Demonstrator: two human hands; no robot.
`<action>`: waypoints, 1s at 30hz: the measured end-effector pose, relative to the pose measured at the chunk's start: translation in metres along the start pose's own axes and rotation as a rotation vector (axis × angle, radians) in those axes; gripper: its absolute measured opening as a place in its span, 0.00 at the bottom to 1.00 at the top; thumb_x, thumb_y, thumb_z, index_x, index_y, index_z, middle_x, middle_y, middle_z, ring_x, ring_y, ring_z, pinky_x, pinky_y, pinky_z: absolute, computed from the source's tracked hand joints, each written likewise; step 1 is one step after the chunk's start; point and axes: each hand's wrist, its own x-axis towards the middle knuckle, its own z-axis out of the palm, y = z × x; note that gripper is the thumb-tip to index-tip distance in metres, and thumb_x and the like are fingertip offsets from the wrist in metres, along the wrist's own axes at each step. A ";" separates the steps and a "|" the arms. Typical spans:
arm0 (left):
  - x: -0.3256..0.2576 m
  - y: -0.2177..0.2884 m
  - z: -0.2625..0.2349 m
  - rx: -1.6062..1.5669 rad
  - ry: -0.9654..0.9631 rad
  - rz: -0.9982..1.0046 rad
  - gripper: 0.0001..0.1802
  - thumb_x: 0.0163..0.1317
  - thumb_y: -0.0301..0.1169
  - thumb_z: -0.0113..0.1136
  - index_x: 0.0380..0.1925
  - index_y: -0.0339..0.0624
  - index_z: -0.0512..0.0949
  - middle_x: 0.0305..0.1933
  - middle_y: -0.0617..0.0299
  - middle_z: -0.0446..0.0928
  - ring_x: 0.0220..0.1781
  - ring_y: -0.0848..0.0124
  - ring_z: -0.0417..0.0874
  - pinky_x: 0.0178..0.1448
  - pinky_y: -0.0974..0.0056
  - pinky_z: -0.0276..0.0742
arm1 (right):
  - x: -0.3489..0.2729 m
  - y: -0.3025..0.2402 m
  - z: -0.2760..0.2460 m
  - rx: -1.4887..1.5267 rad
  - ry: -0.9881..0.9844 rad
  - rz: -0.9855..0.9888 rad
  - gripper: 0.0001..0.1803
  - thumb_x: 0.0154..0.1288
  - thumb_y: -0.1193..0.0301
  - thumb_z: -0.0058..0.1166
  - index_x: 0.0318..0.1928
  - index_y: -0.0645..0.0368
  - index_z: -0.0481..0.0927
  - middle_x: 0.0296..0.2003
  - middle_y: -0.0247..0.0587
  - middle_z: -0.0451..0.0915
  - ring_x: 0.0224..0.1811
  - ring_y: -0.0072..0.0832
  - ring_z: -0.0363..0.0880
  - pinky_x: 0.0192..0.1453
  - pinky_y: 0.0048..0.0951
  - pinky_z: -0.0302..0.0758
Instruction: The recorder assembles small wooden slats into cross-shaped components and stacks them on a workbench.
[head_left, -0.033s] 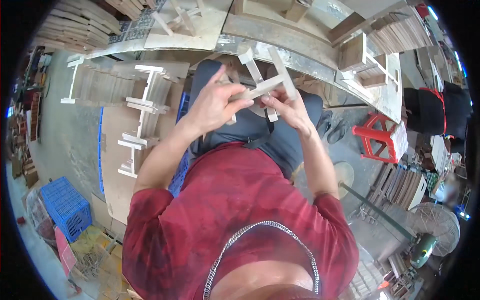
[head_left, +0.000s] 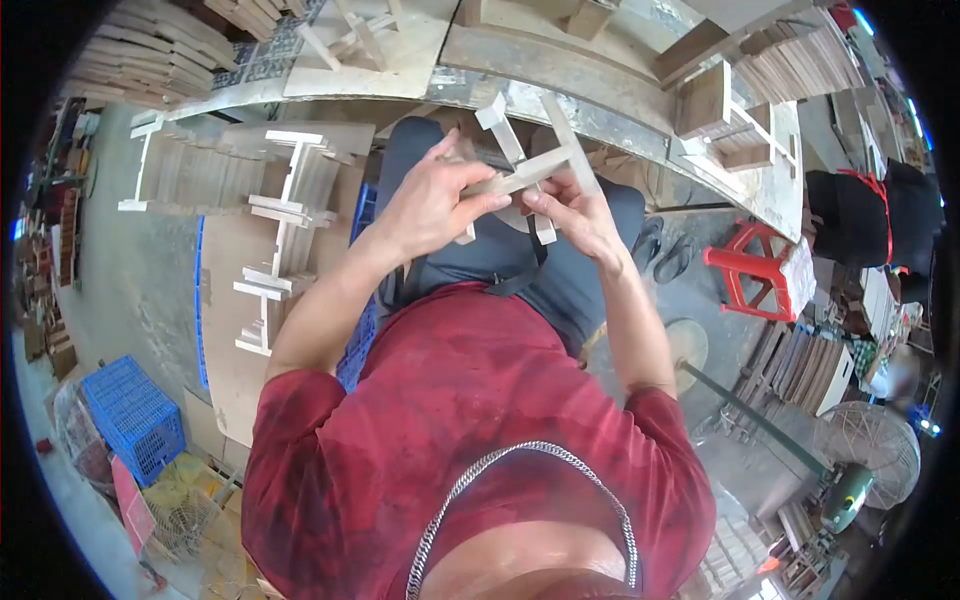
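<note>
A small frame of pale wooden bars (head_left: 541,167), joined crosswise, is held above my lap. My left hand (head_left: 436,200) pinches the left end of its middle bar between thumb and fingers, with the index finger raised toward the workbench. At the right side, my right hand (head_left: 572,214) grips the frame near where the bars meet, its thumb on the near face. Some of the right fingers are hidden behind the wood. The bar ends stick out past both hands, toward the bench and toward my body.
A workbench (head_left: 560,75) with wooden pieces runs across the far side. Stacked wooden frames (head_left: 285,210) stand on a board at left, with a blue crate (head_left: 132,415) on the floor. To the right are a red stool (head_left: 752,268), sandals (head_left: 675,260) and a fan (head_left: 868,455).
</note>
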 end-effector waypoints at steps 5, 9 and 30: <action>0.030 -0.007 0.010 -0.135 -0.078 0.020 0.13 0.66 0.38 0.65 0.35 0.39 0.85 0.17 0.62 0.77 0.19 0.69 0.78 0.66 0.54 0.74 | -0.007 0.012 -0.016 0.112 0.041 -0.006 0.17 0.69 0.72 0.64 0.53 0.68 0.78 0.41 0.40 0.86 0.40 0.25 0.83 0.49 0.29 0.79; 0.044 -0.014 0.012 -0.422 -0.281 -0.318 0.13 0.67 0.38 0.67 0.38 0.38 0.86 0.28 0.66 0.83 0.29 0.79 0.77 0.35 0.67 0.73 | -0.002 0.013 -0.023 0.083 0.007 0.006 0.16 0.69 0.73 0.64 0.53 0.68 0.79 0.40 0.40 0.86 0.40 0.24 0.82 0.49 0.28 0.78; 0.035 0.006 0.021 -0.544 0.060 -0.037 0.13 0.61 0.30 0.72 0.43 0.38 0.84 0.29 0.67 0.81 0.30 0.82 0.78 0.32 0.70 0.73 | 0.005 -0.018 -0.004 0.002 0.277 -0.190 0.21 0.61 0.68 0.72 0.50 0.67 0.79 0.38 0.39 0.85 0.39 0.22 0.82 0.43 0.27 0.79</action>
